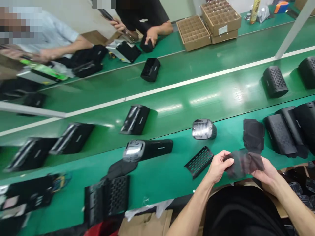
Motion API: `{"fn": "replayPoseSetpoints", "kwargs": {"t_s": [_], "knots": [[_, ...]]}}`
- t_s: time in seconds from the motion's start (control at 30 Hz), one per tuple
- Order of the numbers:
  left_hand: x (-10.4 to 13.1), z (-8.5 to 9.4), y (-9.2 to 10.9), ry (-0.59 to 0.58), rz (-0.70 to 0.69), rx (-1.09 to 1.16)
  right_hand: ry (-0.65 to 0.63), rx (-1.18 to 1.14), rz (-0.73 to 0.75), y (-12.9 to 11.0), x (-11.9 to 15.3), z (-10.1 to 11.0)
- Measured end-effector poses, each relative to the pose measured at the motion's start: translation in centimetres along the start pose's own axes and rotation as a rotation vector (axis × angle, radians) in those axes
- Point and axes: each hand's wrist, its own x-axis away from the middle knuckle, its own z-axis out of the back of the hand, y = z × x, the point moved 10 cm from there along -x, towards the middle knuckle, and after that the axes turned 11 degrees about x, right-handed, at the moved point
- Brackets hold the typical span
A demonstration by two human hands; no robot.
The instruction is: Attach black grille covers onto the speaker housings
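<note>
My left hand [218,166] pinches a thin, see-through black mesh sheet [237,165] between thumb and fingers. At the sheet's other end is my right hand [267,172], its fingers closed on it and partly hidden behind it. Motion blurs the sheet. Just left of my left hand lies a black perforated grille [199,161], flat on the green bench. Beyond my hands a stack of similar black sheets [254,134] rests near a casing with a clear, shiny end [203,128].
Black perforated housings [280,132] crowd the bench at right. A black housing [157,149] and upright grilles [118,193] stand to the left. More housings [135,119] sit on the green conveyor [177,105]. Two co-workers are across it, near divided cardboard boxes [194,31].
</note>
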Motion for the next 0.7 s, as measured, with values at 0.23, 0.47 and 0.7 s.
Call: {"fn": "replayPoseSetpoints", "kwargs": {"t_s": [0.23, 0.47, 0.7], "knots": [[4.2, 6.8, 2.2, 0.112, -0.131, -0.055, 0.062, 0.581, 0.004, 0.6, -1.4, -3.6], [7.1, 15.3, 2.2, 0.385, -0.222, -0.442, 0.197, 1.163, 0.126, 1.9, -6.7, -5.0], [7.8, 20.0, 2.2, 0.626, -0.289, -0.707, 0.321, 1.637, 0.199, 3.9, -13.7, -6.9]]}}
